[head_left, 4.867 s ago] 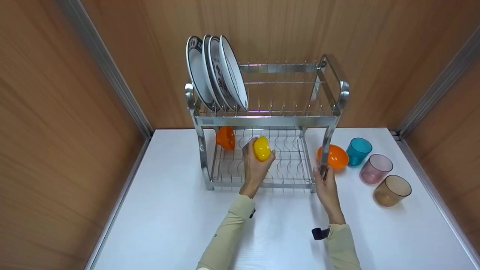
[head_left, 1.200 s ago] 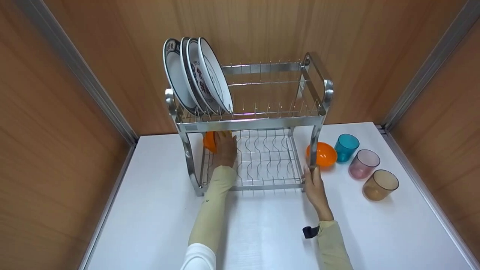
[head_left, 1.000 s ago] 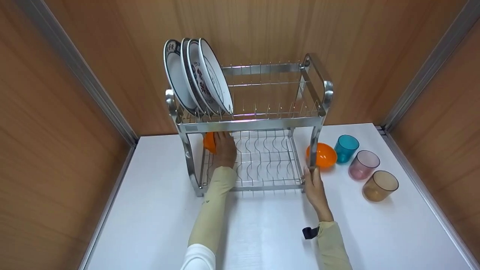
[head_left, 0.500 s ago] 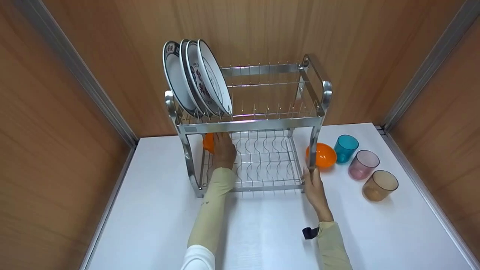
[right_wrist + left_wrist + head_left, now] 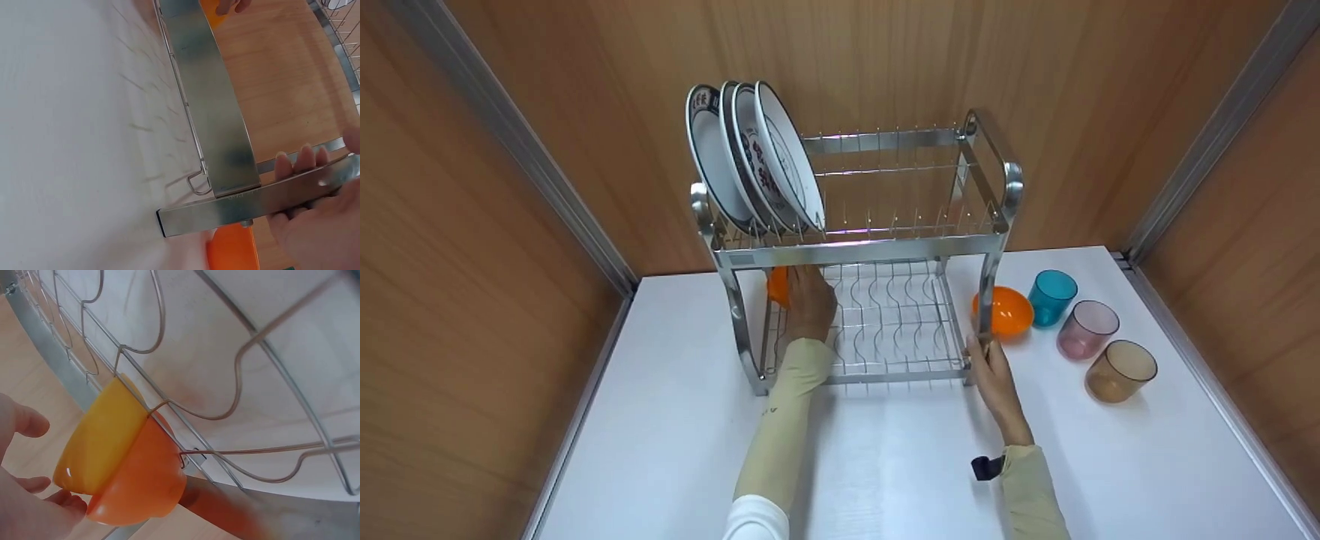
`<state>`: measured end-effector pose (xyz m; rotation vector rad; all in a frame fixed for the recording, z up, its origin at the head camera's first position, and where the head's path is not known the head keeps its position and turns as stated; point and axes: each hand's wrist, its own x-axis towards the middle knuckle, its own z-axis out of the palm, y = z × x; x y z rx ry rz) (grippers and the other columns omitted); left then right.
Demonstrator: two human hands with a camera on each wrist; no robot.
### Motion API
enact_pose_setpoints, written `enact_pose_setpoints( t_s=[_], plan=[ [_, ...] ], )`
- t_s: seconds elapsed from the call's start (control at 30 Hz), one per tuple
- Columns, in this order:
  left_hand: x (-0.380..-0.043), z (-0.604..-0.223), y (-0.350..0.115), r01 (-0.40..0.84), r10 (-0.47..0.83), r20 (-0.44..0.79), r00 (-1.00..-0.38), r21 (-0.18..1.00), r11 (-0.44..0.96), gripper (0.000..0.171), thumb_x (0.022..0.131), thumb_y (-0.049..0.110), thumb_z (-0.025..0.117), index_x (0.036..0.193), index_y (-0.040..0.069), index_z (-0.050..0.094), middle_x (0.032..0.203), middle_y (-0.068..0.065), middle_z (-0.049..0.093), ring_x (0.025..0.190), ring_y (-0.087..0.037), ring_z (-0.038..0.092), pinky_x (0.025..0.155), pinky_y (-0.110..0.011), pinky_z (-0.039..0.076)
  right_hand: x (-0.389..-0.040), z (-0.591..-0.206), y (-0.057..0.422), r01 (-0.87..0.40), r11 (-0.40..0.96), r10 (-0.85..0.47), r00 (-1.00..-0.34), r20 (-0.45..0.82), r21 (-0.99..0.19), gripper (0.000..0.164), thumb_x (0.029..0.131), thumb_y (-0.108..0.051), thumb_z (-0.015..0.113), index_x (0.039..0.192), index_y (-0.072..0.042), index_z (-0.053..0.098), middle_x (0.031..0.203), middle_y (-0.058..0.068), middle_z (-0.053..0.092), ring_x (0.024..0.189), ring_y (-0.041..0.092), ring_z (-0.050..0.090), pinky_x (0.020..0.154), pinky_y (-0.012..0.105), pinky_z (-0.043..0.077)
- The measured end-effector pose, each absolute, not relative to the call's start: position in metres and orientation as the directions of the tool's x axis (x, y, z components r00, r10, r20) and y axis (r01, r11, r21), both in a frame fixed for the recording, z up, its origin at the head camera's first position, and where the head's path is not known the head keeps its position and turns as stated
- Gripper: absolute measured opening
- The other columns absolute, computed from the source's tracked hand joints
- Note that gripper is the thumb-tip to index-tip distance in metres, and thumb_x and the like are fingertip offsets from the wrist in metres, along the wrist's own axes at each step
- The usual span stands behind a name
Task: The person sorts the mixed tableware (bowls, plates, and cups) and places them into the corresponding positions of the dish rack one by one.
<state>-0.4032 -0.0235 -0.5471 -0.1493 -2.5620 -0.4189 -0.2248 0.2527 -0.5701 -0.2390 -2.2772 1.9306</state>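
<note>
In the lower tier of the metal dish rack, a yellow bowl stands on edge against an orange bowl. My left hand reaches in under the upper tier and hides the yellow bowl from the head view. In the left wrist view its thumb stands apart from the yellow bowl, while the other fingertips lie right at the two rims. With my right hand I grip the rack's front right leg, fingers curled round the metal.
Several patterned plates lean at the left of the upper tier. Right of the rack, a second orange bowl sits near a teal cup, a pink cup and an amber cup. Wooden panels enclose the white table.
My left hand has carried the yellow bowl from mid-rack to the left, beside the orange bowl, and its thumb is now off it. My right hand has kept its grip on the rack leg.
</note>
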Motion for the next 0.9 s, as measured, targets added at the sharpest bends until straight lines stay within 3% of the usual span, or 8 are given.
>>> enact_pose_setpoints(
  t_s=[0.1, 0.2, 0.33, 0.47, 0.57, 0.77, 0.9],
  plan=[
    [-0.398, -0.544, -0.023, 0.22, -0.002, 0.557, -0.83, 0.33, 0.918, 0.065, 0.092, 0.008, 0.054, 0.145, 0.014, 0.017, 0.143, -0.014, 0.03, 0.13, -0.028, 0.035, 0.112, -0.037, 0.025, -0.222, -0.567, 0.257, 0.04, 0.118, 0.205, -0.979, -0.015, -0.992, 0.057, 0.099, -0.052, 0.032, 0.13, -0.004, 0.04, 0.127, 0.022, 0.044, 0.123, 0.032, 0.037, 0.108, 0.047, 0.023],
    [-0.394, -0.542, -0.022, 0.239, -0.031, 0.576, -0.817, 0.388, 0.89, 0.064, 0.092, 0.012, 0.056, 0.145, 0.016, 0.02, 0.141, -0.012, 0.033, 0.124, -0.027, 0.041, 0.108, -0.037, 0.032, -0.217, -0.561, 0.262, 0.078, 0.079, 0.195, -0.979, -0.061, -0.994, 0.063, 0.1, -0.053, 0.027, 0.145, -0.01, 0.029, 0.144, 0.017, 0.034, 0.134, 0.03, 0.028, 0.113, 0.052, 0.011],
    [-0.388, -0.542, -0.021, 0.218, -0.038, 0.628, -0.778, 0.325, 0.92, 0.059, 0.091, 0.019, 0.059, 0.142, 0.011, 0.029, 0.134, -0.013, 0.041, 0.113, -0.028, 0.048, 0.103, -0.036, 0.04, -0.212, -0.55, 0.266, 0.096, 0.036, 0.212, -0.974, -0.086, -0.995, 0.064, 0.101, -0.05, 0.027, 0.153, -0.016, 0.01, 0.151, 0.014, 0.023, 0.134, 0.032, 0.027, 0.112, 0.052, 0.018],
    [-0.382, -0.54, -0.018, 0.189, -0.037, 0.685, -0.728, 0.252, 0.949, 0.055, 0.091, 0.026, 0.06, 0.137, 0.007, 0.036, 0.125, -0.016, 0.047, 0.104, -0.029, 0.051, 0.095, -0.035, 0.045, -0.215, -0.55, 0.272, 0.06, -0.013, 0.261, -0.963, -0.062, -0.998, 0.06, 0.102, -0.046, 0.029, 0.15, -0.014, 0.015, 0.14, 0.018, 0.031, 0.125, 0.033, 0.034, 0.109, 0.05, 0.028],
    [-0.377, -0.539, -0.015, 0.191, -0.059, 0.693, -0.718, 0.279, 0.941, 0.055, 0.093, 0.031, 0.057, 0.137, 0.008, 0.036, 0.125, -0.015, 0.048, 0.101, -0.028, 0.051, 0.091, -0.034, 0.047, -0.22, -0.558, 0.28, 0.07, -0.013, 0.301, -0.951, -0.071, -0.997, 0.062, 0.1, -0.049, 0.031, 0.15, -0.014, 0.015, 0.141, 0.019, 0.029, 0.128, 0.034, 0.032, 0.109, 0.05, 0.028],
    [-0.365, -0.538, -0.007, 0.24, -0.117, 0.678, -0.726, 0.409, 0.88, 0.052, 0.095, 0.036, 0.054, 0.137, 0.011, 0.04, 0.121, -0.013, 0.05, 0.095, -0.025, 0.05, 0.081, -0.031, 0.048, -0.23, -0.576, 0.295, 0.156, 0.098, 0.357, -0.927, -0.112, -0.983, 0.078, 0.095, -0.062, 0.028, 0.152, -0.014, 0.007, 0.154, 0.011, 0.008, 0.137, 0.03, 0.022, 0.112, 0.045, 0.023],
    [-0.353, -0.535, 0.0, 0.242, -0.147, 0.639, -0.755, 0.481, 0.843, 0.047, 0.095, 0.04, 0.051, 0.132, 0.01, 0.046, 0.118, -0.01, 0.051, 0.096, -0.023, 0.051, 0.084, -0.031, 0.048, -0.233, -0.577, 0.303, 0.207, 0.127, 0.38, -0.913, -0.145, -0.97, 0.082, 0.093, -0.066, 0.028, 0.153, -0.018, 0.0, 0.156, 0.01, -0.001, 0.138, 0.031, 0.021, 0.113, 0.046, 0.021]
  ],
)
